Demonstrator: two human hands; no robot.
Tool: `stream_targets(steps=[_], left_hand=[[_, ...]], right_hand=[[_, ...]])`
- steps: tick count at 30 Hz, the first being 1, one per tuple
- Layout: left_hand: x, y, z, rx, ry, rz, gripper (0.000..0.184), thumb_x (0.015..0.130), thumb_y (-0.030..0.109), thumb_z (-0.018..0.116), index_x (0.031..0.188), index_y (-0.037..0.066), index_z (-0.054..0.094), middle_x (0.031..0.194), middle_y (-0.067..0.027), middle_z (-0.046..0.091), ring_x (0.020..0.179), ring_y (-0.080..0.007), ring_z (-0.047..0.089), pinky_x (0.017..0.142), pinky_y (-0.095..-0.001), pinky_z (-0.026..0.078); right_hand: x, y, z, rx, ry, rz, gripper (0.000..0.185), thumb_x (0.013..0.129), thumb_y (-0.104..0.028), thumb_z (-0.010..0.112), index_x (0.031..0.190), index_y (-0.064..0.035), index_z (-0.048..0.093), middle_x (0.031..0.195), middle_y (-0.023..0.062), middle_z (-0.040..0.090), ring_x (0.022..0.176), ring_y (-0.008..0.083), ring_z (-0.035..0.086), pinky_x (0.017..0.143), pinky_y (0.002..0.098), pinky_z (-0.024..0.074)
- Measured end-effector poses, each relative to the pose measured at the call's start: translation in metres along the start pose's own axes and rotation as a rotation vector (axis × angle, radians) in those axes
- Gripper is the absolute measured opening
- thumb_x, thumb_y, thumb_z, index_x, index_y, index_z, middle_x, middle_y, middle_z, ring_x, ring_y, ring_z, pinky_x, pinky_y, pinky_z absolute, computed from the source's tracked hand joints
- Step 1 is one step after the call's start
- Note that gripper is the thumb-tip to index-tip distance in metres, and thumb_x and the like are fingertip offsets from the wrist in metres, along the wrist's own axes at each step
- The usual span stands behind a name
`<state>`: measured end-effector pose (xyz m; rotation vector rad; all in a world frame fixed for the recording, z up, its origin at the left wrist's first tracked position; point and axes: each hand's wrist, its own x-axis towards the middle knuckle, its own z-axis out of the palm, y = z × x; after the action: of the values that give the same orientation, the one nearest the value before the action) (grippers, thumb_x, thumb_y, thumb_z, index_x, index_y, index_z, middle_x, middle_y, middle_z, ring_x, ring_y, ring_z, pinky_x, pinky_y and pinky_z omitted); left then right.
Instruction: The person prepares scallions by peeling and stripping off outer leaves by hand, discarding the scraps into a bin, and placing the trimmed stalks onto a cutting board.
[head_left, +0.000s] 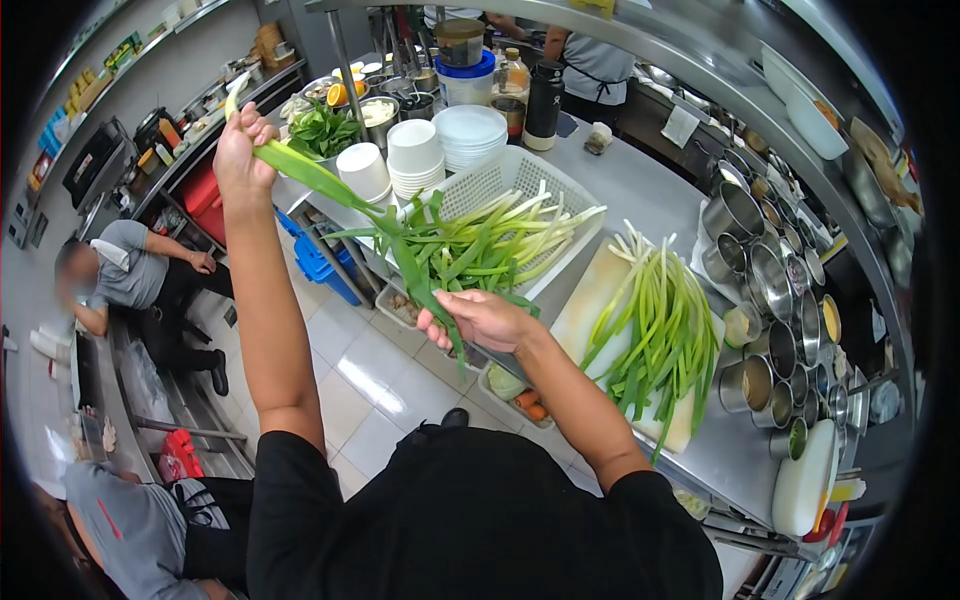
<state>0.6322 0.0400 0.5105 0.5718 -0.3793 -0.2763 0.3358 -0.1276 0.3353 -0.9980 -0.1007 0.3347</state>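
Observation:
My left hand (pixel 245 150), raised at the left, is closed around the pale end of a long leek (pixel 315 178). The leek slants down to the right, and its broad green leaves reach my right hand (pixel 480 318), whose fingers are closed on them. Just behind that hand, a white perforated basket (pixel 570 183) holds a heap of green onions (pixel 500 235) with leafy tops over its near left side. A second bunch of green onions (pixel 650 330) lies across a white cutting board (pixel 590 290) to the right.
Stacked white tubs (pixel 413 150) and clear lids (pixel 470 135) stand behind the basket, near a black bottle (pixel 543 105). Metal pots (pixel 730 215) crowd the right side. Crates of vegetables (pixel 515 395) sit below the counter. Co-workers are at left (pixel 150 265) and at the back (pixel 597 65).

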Motion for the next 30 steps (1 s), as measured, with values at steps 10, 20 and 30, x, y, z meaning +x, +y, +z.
stream_targets(steps=[10, 20, 30], left_hand=[[0.006, 0.027, -0.040, -0.001, -0.032, 0.039, 0.027, 0.102, 0.023, 0.028, 0.094, 0.000, 0.042, 0.067, 0.0014, 0.036, 0.055, -0.0077, 0.034, 0.045, -0.0209, 0.033], [-0.020, 0.039, -0.024, -0.150, -0.165, -0.060, 0.032, 0.102, 0.025, 0.031, 0.109, -0.005, 0.040, 0.069, -0.0012, 0.037, 0.057, -0.0092, 0.036, 0.046, -0.0216, 0.033], [-0.020, 0.031, -0.033, -0.208, -0.352, -0.141, 0.035, 0.100, 0.021, 0.035, 0.115, -0.009, 0.046, 0.067, -0.0006, 0.036, 0.056, -0.0103, 0.033, 0.047, -0.0221, 0.032]], right_hand=[[-0.026, 0.009, -0.016, -0.068, 0.137, -0.023, 0.032, 0.098, -0.028, 0.045, 0.096, 0.0002, 0.060, 0.075, 0.0001, 0.055, 0.068, 0.0089, 0.050, 0.063, 0.0219, 0.0422], [-0.060, 0.010, -0.008, -0.415, 0.395, -0.130, 0.028, 0.098, -0.026, 0.043, 0.091, -0.0036, 0.059, 0.074, -0.0017, 0.051, 0.066, 0.0063, 0.045, 0.062, 0.0209, 0.0399], [-0.095, 0.033, 0.010, -0.349, 0.769, -0.621, 0.030, 0.098, -0.031, 0.045, 0.092, -0.0037, 0.055, 0.077, -0.0020, 0.047, 0.071, 0.0065, 0.041, 0.066, 0.0221, 0.0362]])
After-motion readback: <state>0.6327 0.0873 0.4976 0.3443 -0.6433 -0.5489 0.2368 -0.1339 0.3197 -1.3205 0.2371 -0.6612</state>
